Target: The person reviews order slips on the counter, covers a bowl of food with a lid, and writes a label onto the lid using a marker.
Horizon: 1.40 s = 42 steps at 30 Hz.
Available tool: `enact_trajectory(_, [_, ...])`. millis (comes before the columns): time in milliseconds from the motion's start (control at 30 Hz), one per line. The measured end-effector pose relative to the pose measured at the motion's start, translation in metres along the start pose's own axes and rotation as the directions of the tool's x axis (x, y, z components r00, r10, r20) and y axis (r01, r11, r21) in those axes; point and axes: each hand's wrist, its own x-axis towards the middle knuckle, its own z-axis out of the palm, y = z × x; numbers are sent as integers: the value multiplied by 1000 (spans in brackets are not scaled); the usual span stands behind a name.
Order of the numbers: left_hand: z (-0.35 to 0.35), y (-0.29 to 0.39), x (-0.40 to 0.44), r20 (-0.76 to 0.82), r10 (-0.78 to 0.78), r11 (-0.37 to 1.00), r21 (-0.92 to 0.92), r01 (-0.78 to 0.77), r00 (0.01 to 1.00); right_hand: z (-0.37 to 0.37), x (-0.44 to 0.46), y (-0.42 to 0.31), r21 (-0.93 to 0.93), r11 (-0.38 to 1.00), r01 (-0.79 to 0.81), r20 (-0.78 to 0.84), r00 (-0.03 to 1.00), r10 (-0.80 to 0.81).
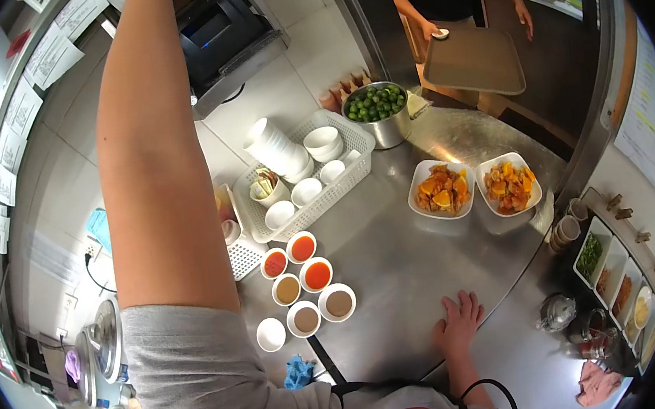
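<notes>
My right hand (460, 324) rests flat on the steel counter (394, 277), fingers spread, holding nothing. My left arm stretches up past the frame's top edge, so that hand is out of sight. Two square white bowls of orange-topped food, a left bowl (441, 189) and a right bowl (508, 185), sit beyond my right hand. Left of that hand stand several small white cups: red sauce (302, 247), orange-red sauce (318, 275), mustard-coloured sauce (287, 290) and brown sauce (339, 303). An empty white cup (271, 334) is beside them.
A perforated basket (305, 216) holds stacked white cups and bowls. Behind it stands a metal pot of green limes (377, 103). A person across the pass holds a brown tray (473, 63). Garnish trays (614, 275) line the right; a blue cloth (299, 372) lies near me.
</notes>
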Motion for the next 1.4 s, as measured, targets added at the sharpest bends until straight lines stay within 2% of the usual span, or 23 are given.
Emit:
enact_trajectory(67, [9,2,-13,-102,-101,960,-271,70,990,-3,-1,0,-4,1000,12,10,1000,-12])
enact_trajectory(100, [14,1,-20,-134,-127,944,-321,78,983,-4,-1,1,-5,1000,16,7,1000,-16])
enact_trajectory(167, [12,-4,-33,-217,-56,984,-179,16,975,-3,-2,0,-10,1000,28,3,1000,-28])
enact_trajectory(200, [-27,22,-59,-78,-160,974,-171,145,984,-4,-1,-1,-20,1000,21,9,1000,-21])
enact_trajectory(333, [-150,32,-138,62,100,955,-285,-78,993,-5,-3,-4,-44,999,16,22,1000,-16])
enact_trajectory(367, [-177,18,-157,148,154,890,-449,-73,977,-3,-4,-3,-44,999,15,18,1000,-14])
enact_trajectory(400, [-208,1,-179,216,224,798,-601,-51,950,-1,-4,-1,-42,999,33,0,999,-33])
enact_trajectory(433, [-260,1,-201,450,261,731,-670,130,854,2,-5,0,-40,998,50,-17,999,-50])
enact_trajectory(467, [-297,6,-229,298,264,621,-781,75,917,4,-6,2,-39,997,66,-31,997,-67])
enact_trajectory(567, [-408,-17,-307,450,417,445,-858,254,790,9,-8,2,-58,995,81,-68,994,-85])
enact_trajectory(600, [-435,-41,-314,377,727,145,-901,409,574,12,-8,4,-73,992,99,-118,987,-107])
enact_trajectory(633, [-458,-52,-315,137,926,-115,-786,608,353,16,-9,6,-85,990,117,-162,978,-129])
enact_trajectory(700, [-495,-33,-328,87,844,-76,-958,278,529,22,-11,14,2,989,149,-249,958,-144])
enact_trajectory(767, [-518,-45,-335,104,832,-71,-954,291,545,28,-11,27,190,971,145,-256,962,-94])
enact_trajectory(900, [-566,-77,-371,158,775,-60,-946,320,612,30,-32,23,346,937,57,-285,957,47])
enact_trajectory(967, [-592,-99,-385,183,793,-46,-933,357,582,43,-50,8,423,905,43,-252,965,72])
enact_trajectory(1067, [-636,-132,-410,245,774,-3,-921,390,584,55,-91,-41,705,705,-85,-17,991,136])
enact_trajectory(1167, [-670,-163,-436,269,731,-3,-918,396,627,50,-149,-135,667,745,-14,107,991,-76])
enact_trajectory(1267, [-692,-196,-454,232,709,-76,-914,399,666,69,-194,-197,744,664,78,177,935,-308])
enact_trajectory(1367, [-713,-233,-476,181,709,-117,-923,367,682,71,-215,-260,579,813,-55,366,909,-199])
enact_trajectory(1400, [-718,-245,-485,155,714,-128,-930,344,683,63,-220,-282,470,863,-185,527,844,-106])
